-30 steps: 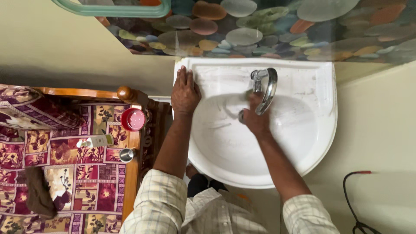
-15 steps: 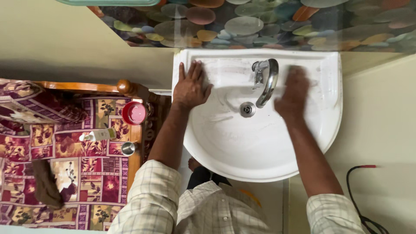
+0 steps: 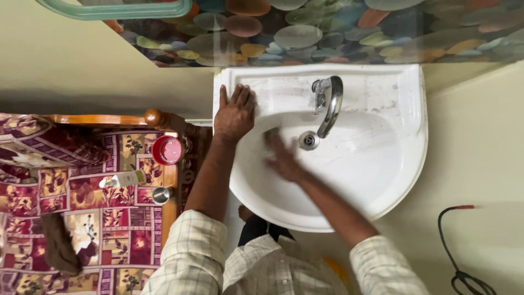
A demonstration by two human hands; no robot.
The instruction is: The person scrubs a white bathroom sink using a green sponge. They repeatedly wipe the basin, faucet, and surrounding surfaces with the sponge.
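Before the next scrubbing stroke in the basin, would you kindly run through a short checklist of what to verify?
1. Left hand braced flat on the back-left rim of the washbasin: ok.
2. Right hand inside the bowl, left of the drain: ok, though blurred by motion.
3. What the right hand holds, if anything: cannot tell.
4. Tap not running, no stream visible: ok.
5. Drain uncovered: ok.
6. Red cup, small bottle and steel cup on the patterned cloth to the left, apart from the basin: ok.
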